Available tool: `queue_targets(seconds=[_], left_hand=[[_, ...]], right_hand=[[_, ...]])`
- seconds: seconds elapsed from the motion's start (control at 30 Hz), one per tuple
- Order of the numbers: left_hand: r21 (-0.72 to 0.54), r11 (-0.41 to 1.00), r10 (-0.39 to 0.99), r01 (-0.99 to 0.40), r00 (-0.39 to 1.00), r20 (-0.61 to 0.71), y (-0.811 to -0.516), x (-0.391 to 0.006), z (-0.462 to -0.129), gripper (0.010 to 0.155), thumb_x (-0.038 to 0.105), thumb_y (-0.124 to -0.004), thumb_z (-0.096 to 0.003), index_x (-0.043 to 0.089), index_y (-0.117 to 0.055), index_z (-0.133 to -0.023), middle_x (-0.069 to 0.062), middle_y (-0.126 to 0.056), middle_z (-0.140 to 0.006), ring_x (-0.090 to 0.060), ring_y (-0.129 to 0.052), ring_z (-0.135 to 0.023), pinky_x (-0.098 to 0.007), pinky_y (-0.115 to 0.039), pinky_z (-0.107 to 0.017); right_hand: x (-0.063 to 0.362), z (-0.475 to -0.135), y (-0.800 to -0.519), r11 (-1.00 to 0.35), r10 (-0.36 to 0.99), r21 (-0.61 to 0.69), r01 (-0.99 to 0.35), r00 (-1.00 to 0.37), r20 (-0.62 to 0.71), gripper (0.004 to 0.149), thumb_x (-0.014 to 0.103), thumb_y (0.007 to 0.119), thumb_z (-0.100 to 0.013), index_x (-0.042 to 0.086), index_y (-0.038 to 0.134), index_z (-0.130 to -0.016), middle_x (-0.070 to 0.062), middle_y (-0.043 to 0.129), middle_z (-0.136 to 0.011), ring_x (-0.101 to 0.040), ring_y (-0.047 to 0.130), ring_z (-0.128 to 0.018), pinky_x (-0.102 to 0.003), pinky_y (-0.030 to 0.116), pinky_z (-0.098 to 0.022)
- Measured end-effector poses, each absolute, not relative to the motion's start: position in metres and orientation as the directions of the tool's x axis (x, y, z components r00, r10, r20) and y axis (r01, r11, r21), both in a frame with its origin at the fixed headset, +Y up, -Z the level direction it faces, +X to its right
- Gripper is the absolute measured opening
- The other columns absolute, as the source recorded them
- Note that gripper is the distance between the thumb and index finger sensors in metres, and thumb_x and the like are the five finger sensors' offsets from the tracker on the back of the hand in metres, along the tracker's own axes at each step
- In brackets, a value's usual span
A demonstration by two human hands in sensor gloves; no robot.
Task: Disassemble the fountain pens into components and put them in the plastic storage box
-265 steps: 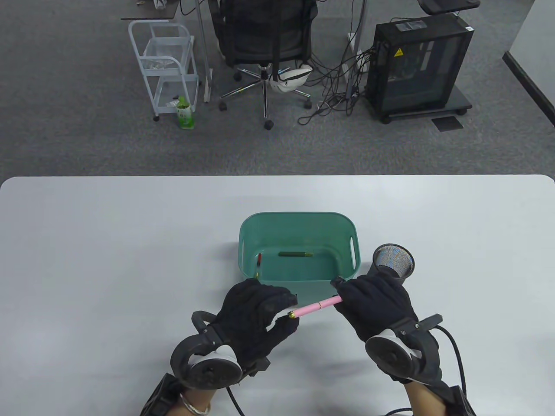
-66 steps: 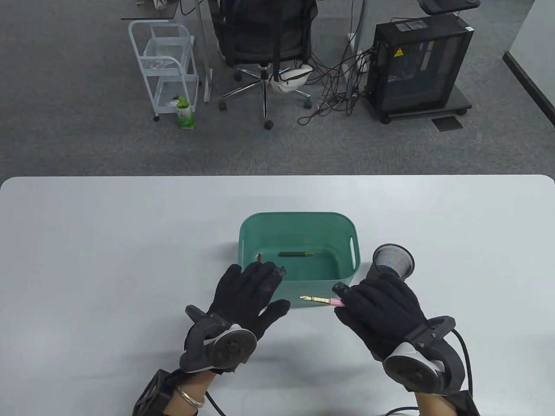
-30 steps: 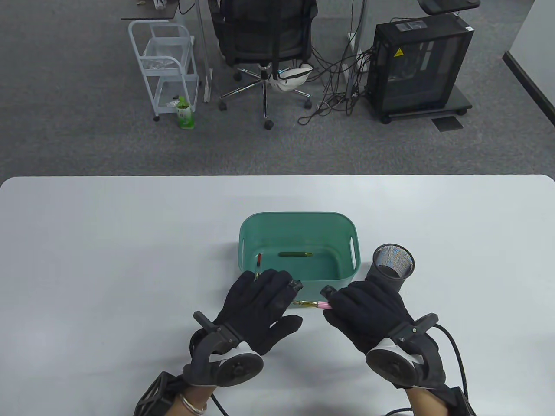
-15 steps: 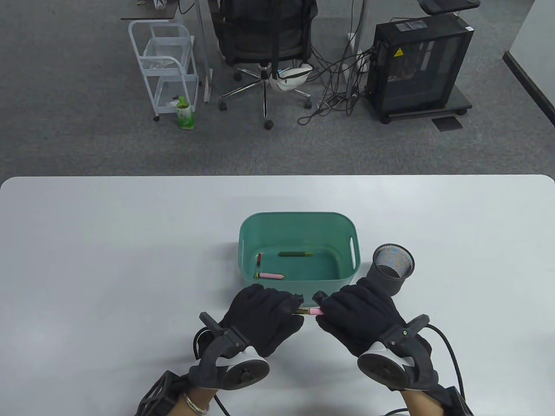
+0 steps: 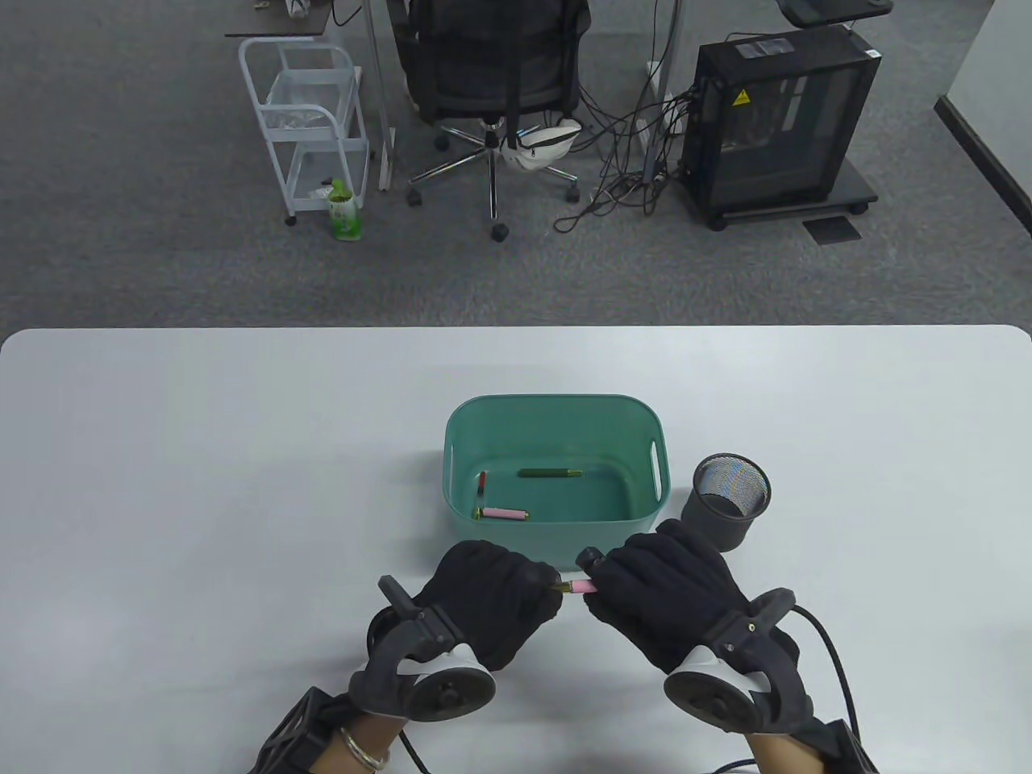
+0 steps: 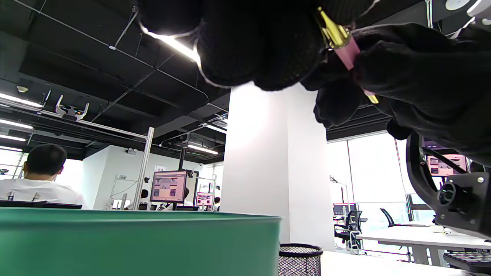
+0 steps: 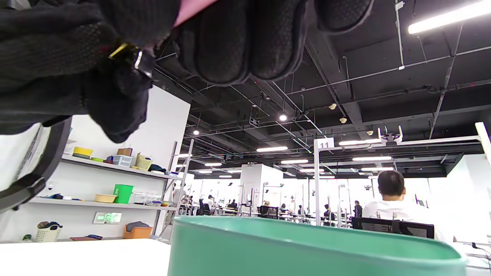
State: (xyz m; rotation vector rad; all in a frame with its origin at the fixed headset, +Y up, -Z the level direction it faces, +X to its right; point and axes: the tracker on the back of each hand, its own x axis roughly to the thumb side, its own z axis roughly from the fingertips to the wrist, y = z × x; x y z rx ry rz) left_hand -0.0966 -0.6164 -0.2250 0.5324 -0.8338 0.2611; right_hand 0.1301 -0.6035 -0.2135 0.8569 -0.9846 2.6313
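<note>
Left hand (image 5: 492,601) and right hand (image 5: 657,588) pinching opposite ends of pink pen body (image 5: 579,586), just in front of green storage box (image 5: 516,536) on desk (image 5: 201,484); pink cap (image 5: 504,513) inside box.

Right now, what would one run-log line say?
left hand: grips pen section | right hand: grips same | pink cap: in green box

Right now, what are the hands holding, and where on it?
The pink pen: left hand grips its gold nib end, right hand its pink barrel.
</note>
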Motion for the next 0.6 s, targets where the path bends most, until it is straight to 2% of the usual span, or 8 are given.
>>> queue_targets(seconds=[0.37,0.6], left_hand=[[0.344,0.835,0.024,-0.429,0.653,0.757,-0.6172,-0.0974,-0.2264,0.048,0.043,-0.051,-0.0686,0.014,-0.087,-0.082,0.002,-0.098,-0.065,-0.016,-0.096,-0.056,-0.045,-0.074,-0.062],[0.356,0.819,0.042,-0.449,0.666,0.744,-0.6142,-0.1023,-0.2263,0.056,0.053,-0.056,-0.0677,0.013,-0.083,-0.098,-0.007,-0.097,-0.086,-0.025,-0.094,-0.075,-0.048,-0.07,-0.068]], right_hand=[[0.1307,-0.2142,-0.6048,-0.759,-0.011,-0.531,-0.376,-0.809,0.588,0.044,0.052,0.074,-0.052,0.034,0.088,-0.09,0.013,0.092,-0.078,-0.015,0.089,-0.079,-0.048,0.063,-0.074],[0.1318,-0.215,-0.6051,-0.757,-0.007,-0.532,-0.379,-0.81,0.586,0.044,0.052,0.073,-0.052,0.034,0.088,-0.09,0.013,0.092,-0.078,-0.015,0.089,-0.079,-0.048,0.063,-0.074]])
